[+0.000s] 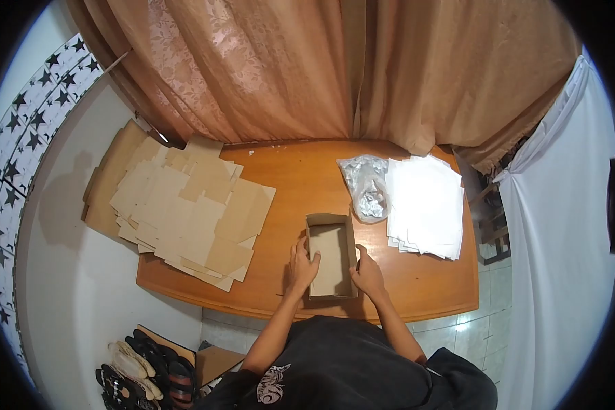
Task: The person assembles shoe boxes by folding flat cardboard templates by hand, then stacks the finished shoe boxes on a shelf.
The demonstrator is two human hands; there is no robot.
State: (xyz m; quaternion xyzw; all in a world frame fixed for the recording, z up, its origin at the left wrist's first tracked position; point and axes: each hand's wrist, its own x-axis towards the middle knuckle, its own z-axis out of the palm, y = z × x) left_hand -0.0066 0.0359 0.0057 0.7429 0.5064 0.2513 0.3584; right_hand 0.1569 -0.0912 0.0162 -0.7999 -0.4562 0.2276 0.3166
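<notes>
Cardboard box (330, 256): brown, rectangular, open-topped | hands (303, 268): partly curled, holding its opposite sides

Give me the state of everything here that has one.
Cardboard box: upright, open, nothing visible inside.
Left hand: gripping the box's left side.
Right hand: gripping the box's right side.
Cardboard pieces: flat, loosely overlapping.
Paper sheets: loosely stacked, edges uneven.
Plastic bag: bulging, crumpled; closure unclear.
Curtains: drawn together.
White cloth: hanging in folds.

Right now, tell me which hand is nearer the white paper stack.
Right. The right hand is left of the white paper stack; the left hand is farther left, across the open box.
</notes>
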